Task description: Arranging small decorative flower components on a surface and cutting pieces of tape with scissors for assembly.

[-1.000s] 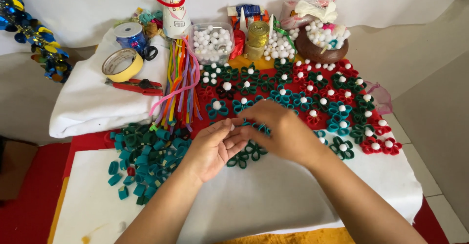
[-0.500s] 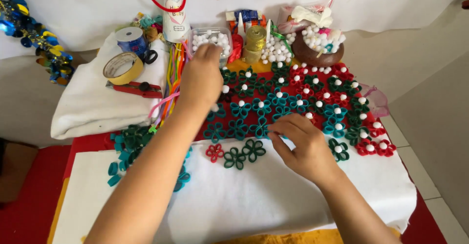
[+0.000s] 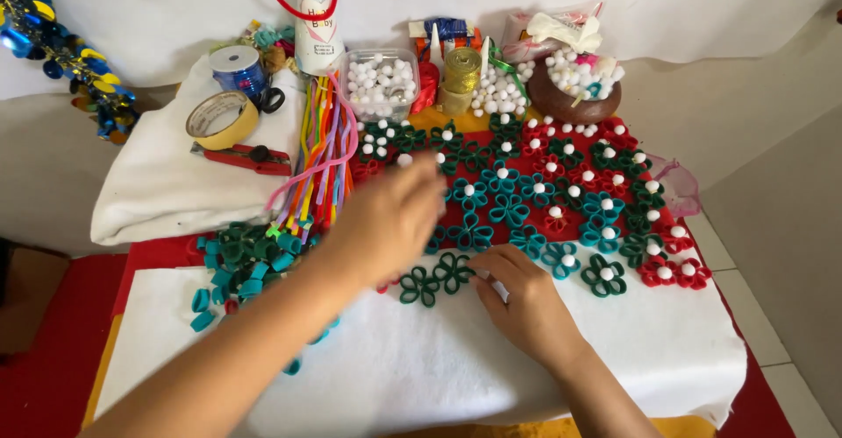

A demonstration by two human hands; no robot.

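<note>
Just now my left hand (image 3: pixel 386 219) pinches a small white bead (image 3: pixel 404 160), light and easily dropped; my right hand (image 3: pixel 526 298), fingers together, pins the flimsy green paper flower (image 3: pixel 453 271) just beside them

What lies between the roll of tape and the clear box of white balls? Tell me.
In the head view, between the roll of tape and the clear box of white balls lie a bundle of coloured pipe cleaners and a white bottle.

A home craft corner is showing here. Paper flowers (image 3: pixel 561 201) are lying on a white cloth (image 3: pixel 438 377) over a tiled floor (image 3: pixel 772 254), with tape (image 3: pixel 221 119) and pipe cleaners (image 3: pixel 317 153) sitting left of the flowers.
</note>
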